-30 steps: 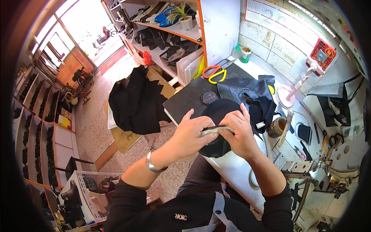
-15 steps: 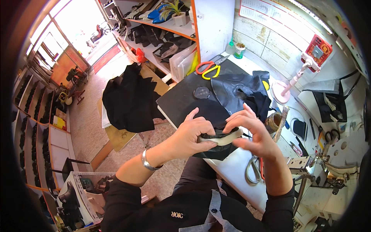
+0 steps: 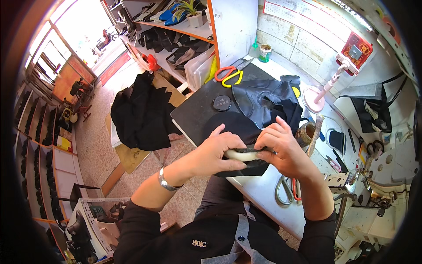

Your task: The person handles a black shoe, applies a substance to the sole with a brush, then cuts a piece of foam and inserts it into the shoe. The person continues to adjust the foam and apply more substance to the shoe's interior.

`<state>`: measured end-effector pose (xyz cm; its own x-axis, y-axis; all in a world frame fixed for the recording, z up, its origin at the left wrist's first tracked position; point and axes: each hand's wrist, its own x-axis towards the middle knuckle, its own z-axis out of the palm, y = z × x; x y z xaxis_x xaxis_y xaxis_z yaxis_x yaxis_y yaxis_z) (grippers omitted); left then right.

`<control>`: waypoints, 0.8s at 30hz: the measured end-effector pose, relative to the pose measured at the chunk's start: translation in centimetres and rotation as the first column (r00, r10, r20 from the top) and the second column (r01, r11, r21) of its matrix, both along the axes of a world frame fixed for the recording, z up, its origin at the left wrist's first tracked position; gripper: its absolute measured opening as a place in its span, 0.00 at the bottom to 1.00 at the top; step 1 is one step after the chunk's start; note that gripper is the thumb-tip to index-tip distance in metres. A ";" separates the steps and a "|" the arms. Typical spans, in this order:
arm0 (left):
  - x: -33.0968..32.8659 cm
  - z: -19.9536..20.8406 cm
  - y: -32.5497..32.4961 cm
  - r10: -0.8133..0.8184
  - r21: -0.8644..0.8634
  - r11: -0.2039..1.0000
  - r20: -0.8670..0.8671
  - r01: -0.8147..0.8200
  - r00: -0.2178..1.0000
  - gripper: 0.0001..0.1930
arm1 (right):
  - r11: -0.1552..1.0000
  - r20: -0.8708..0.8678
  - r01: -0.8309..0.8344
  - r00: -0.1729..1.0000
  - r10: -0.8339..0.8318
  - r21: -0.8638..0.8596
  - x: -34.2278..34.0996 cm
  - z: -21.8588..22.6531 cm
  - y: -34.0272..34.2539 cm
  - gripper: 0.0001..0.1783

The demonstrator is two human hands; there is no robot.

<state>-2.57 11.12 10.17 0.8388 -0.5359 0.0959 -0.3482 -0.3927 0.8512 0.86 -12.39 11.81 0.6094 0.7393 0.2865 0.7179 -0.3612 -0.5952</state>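
Between my hands is a curved cream-white piece with black material along it (image 3: 239,155); its exact kind I cannot make out. My left hand (image 3: 213,153) grips its left end, thumb below and fingers over the top. At the other end my right hand (image 3: 283,152) pinches it between thumb and fingers. Black fabric (image 3: 246,170) lies underneath, at the near edge of the dark work board (image 3: 193,112). Just beyond my hands are a round black lid-like disc (image 3: 221,103) and a crumpled black leather piece (image 3: 250,99).
Red-and-yellow-handled scissors (image 3: 229,77) lie at the board's far side. To the right stand a brown-stained jar (image 3: 305,134) and a phone (image 3: 355,53) on a pink stand. Black cloth (image 3: 143,114) is piled at left. Grey-handled scissors (image 3: 283,191) rest near the table's front edge.
My right hand has closed its thumb and fingers onto the cream-white piece, whose pale side now faces up more. The whole view has shifted slightly.
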 end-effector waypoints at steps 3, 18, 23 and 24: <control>0.2 -0.3 0.1 0.019 -0.040 0.999 -0.030 -0.020 0.999 0.09 | 0.998 0.036 0.027 0.999 -0.029 0.053 -0.2 -0.4 0.0 0.08; -1.1 -1.3 -2.9 0.284 -0.134 0.954 0.119 -0.268 0.952 0.05 | 0.922 0.378 0.345 0.841 -0.386 0.175 -2.8 -2.6 2.0 0.08; -1.4 -2.0 -3.6 0.285 -0.051 0.958 0.118 -0.281 0.951 0.03 | 0.988 -0.136 0.146 0.981 -0.137 0.053 -1.6 -1.5 -0.1 0.10; -1.2 -2.0 -3.5 0.263 -0.052 0.964 0.079 -0.260 0.961 0.02 | 0.990 -0.114 0.141 0.984 -0.137 0.025 -1.6 -1.5 -0.4 0.11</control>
